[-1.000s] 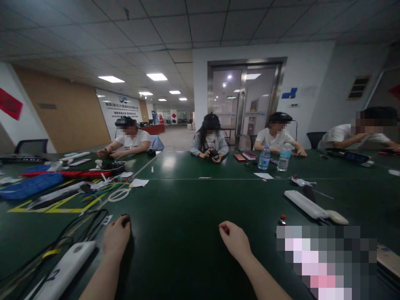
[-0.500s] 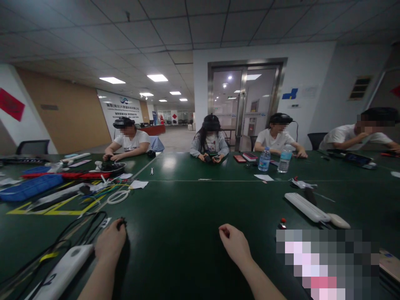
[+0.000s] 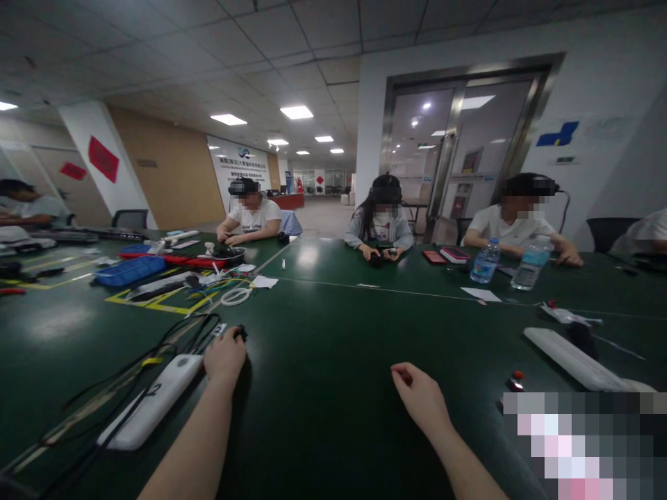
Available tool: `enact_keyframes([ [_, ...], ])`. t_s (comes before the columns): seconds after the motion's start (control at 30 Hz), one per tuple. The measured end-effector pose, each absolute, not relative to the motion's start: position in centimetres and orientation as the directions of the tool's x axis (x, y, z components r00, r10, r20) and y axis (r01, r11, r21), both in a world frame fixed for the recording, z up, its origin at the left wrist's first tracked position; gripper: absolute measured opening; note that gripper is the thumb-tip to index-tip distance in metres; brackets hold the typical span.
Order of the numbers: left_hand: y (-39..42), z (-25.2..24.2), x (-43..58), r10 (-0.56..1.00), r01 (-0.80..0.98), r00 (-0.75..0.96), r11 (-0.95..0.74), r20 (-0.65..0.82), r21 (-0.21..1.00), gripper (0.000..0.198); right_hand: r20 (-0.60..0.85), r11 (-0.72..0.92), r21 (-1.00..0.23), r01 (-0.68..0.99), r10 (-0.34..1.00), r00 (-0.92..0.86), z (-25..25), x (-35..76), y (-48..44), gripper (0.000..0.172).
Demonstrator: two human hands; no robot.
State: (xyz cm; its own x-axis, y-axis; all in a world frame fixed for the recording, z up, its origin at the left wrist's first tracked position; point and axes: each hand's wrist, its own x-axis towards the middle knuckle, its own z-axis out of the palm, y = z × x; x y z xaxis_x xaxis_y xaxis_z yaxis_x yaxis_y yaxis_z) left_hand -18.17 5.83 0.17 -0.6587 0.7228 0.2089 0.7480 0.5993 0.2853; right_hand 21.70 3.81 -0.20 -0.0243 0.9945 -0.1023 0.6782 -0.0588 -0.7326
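The table [image 3: 323, 375] has a smooth, half-glossy top. The white box [image 3: 159, 399] and the blue basket [image 3: 133, 271] are smooth plastic, the bottles [image 3: 485, 261] clear, shiny plastic. The sheet beside them [image 3: 480, 294] is matt paper; the door frame [image 3: 469, 75], polished metal. The dark piece [image 3: 241, 332] in the left hand [image 3: 225, 355] is perhaps matt plastic, too small to tell.

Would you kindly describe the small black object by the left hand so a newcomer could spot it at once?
On the green table, find the wearer's left hand, beside the far end of the long white case marked 2. The small black object is at that hand's fingers. Unlike the case, it is dark, compact and partly hidden.
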Motion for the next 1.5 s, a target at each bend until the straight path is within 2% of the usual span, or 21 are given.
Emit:
enact_keyframes([
  [0.13, 5.9, -0.2, -18.1, 0.725, 0.767, -0.641, 0.588, 0.253, 0.258, 0.04, -0.082, -0.058, -0.747, 0.662, 0.997, -0.004, -0.1, 21.7, 3.7, 0.026],
  [0.37, 5.9, -0.3, -17.6, 0.725, 0.76, -0.641, 0.553, 0.252, 0.341, 0.037, -0.052, -0.034, -0.816, 0.577, 0.999, -0.014, -0.2, 22.5, 3.4, 0.024],
  [0.6, 5.5, -0.6, -18.1, 0.711, 0.754, -0.647, 0.541, 0.275, 0.374, 0.04, -0.022, -0.038, -0.863, 0.504, 0.999, 0.037, 0.0, 22.3, 3.5, 0.021],
  [0.67, 5.7, -0.6, -18.5, 0.72, 0.76, -0.64, 0.544, 0.267, 0.356, 0.04, -0.02, -0.033, -0.866, 0.499, 0.999, 0.031, 0.0, 22.3, 3.4, 0.021],
  [0.83, 5.7, -0.4, -19.4, 0.806, 0.837, -0.544, 0.502, 0.232, 0.217, 0.042, -0.001, -0.011, -0.876, 0.482, 1.0, 0.02, -0.1, 22.3, 3.3, 0.023],
  [1.13, 5.5, 0.7, -16.6, 0.837, 0.847, -0.522, 0.488, 0.161, 0.209, 0.042, -0.019, -0.035, -0.864, 0.502, 0.999, 0.038, 0.4, 21.9, 3.1, 0.022],
  [1.23, 5.5, 0.4, -12.3, 0.926, 0.923, -0.333, 0.281, 0.18, 0.264, 0.038, -0.028, -0.036, -0.86, 0.509, 0.999, 0.024, 0.3, 21.9, 3.2, 0.023],
  [1.3, 5.1, 0.1, -8.6, 0.974, 0.945, -0.092, 0.02, 0.206, 0.326, 0.036, -0.039, -0.038, -0.858, 0.512, 0.999, 0.009, 0.2, 21.9, 3.2, 0.023],
  [1.4, 4.0, -0.3, -3.3, 0.942, 0.841, 0.271, -0.332, 0.197, 0.427, 0.033, -0.018, -0.007, -0.856, 0.517, 1.0, -0.017, 0.0, 21.8, 3.1, 0.024],
  [1.5, 2.9, -0.3, -0.2, 0.9, 0.71, 0.409, -0.418, 0.15, 0.566, 0.034, 0.031, 0.048, -0.855, 0.516, 0.999, -0.042, -0.1, 21.4, 2.9, 0.022],
])
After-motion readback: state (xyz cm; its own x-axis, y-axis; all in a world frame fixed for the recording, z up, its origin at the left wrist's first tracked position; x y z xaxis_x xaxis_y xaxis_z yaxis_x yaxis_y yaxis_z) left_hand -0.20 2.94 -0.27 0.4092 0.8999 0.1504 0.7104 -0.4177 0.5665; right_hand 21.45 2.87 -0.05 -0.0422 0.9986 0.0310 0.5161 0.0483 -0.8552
